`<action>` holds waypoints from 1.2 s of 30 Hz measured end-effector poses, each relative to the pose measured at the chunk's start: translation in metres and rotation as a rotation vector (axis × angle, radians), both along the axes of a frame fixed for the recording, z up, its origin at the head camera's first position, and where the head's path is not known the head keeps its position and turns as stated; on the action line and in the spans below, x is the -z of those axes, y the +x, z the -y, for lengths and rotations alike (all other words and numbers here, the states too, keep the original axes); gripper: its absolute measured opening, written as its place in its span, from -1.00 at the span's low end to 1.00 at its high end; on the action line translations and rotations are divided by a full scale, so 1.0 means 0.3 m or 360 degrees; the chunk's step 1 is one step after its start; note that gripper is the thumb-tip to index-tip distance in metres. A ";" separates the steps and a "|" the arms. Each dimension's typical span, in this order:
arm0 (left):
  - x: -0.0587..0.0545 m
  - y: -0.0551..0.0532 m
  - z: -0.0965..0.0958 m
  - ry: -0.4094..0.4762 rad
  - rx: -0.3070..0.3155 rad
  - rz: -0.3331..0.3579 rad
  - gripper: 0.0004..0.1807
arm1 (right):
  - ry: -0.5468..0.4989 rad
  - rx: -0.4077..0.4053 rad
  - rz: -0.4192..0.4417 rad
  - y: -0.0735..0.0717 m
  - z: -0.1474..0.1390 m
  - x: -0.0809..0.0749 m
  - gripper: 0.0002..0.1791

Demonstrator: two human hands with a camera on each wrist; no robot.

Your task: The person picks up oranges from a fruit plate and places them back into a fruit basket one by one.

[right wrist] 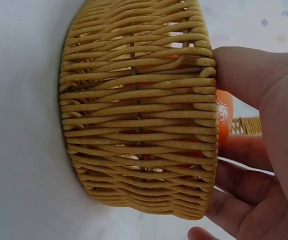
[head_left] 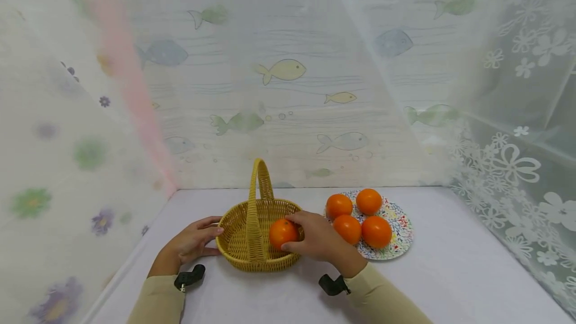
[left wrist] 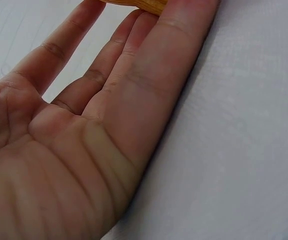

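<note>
Fingers fairly straight, your left hand point(head_left: 194, 239) touches the basket point(head_left: 254, 244) at its nine o'clock; your right hand point(head_left: 318, 236) grips an orange point(head_left: 281, 234) inside, toward four. This step looks like placing; next probably calls for gentle release. Toward three o'clock, a plate point(head_left: 403, 234) bears more oranges point(head_left: 377, 232).
</note>
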State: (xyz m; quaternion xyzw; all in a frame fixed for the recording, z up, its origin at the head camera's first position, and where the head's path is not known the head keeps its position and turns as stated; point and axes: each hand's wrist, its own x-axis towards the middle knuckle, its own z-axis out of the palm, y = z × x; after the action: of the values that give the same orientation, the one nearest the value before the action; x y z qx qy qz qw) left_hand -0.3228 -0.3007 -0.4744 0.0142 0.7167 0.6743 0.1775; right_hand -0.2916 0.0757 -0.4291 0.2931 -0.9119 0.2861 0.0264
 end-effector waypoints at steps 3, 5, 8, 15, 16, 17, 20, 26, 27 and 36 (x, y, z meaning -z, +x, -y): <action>0.000 0.000 0.002 -0.0001 -0.0008 0.0003 -0.30 | -0.0002 0.0012 0.0013 0.000 0.005 0.003 -0.23; 0.001 -0.001 0.002 -0.0002 -0.0009 0.0006 -0.30 | 0.0010 0.0018 0.0010 0.000 0.008 0.007 -0.23; 0.004 -0.002 0.003 -0.0003 -0.0012 0.0007 -0.29 | 0.0024 0.0019 -0.0005 -0.001 0.011 0.013 -0.24; 0.009 -0.004 0.004 0.0013 -0.0008 0.0011 -0.28 | 0.0043 0.0022 -0.0001 0.005 0.014 0.012 -0.26; 0.009 -0.005 0.004 0.0016 -0.0010 0.0011 -0.28 | 0.0046 0.0023 0.0001 0.007 0.015 0.012 -0.26; 0.008 -0.005 0.005 0.0015 -0.0013 0.0011 -0.27 | 0.0049 0.0021 0.0001 0.009 0.016 0.011 -0.27; 0.007 -0.003 0.007 0.0016 -0.0003 0.0004 -0.28 | 0.0051 0.0002 -0.0003 0.013 0.020 0.007 -0.29; 0.008 0.001 0.014 0.0018 0.0036 -0.0010 -0.29 | 0.0081 -0.0012 -0.0018 0.015 0.025 0.007 -0.28; 0.007 0.002 0.014 0.0017 0.0037 -0.0011 -0.30 | 0.0086 -0.0009 -0.0017 0.015 0.025 0.007 -0.27; 0.003 0.004 0.017 0.0014 0.0066 -0.0031 -0.30 | 0.0097 0.0003 -0.0018 0.016 0.023 0.000 -0.31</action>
State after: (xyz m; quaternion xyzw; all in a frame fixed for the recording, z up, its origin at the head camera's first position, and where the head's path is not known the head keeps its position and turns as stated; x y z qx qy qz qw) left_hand -0.3216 -0.3058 -0.4754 0.0364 0.7150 0.6734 0.1844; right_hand -0.2867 0.0687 -0.4291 0.2946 -0.9203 0.2565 0.0229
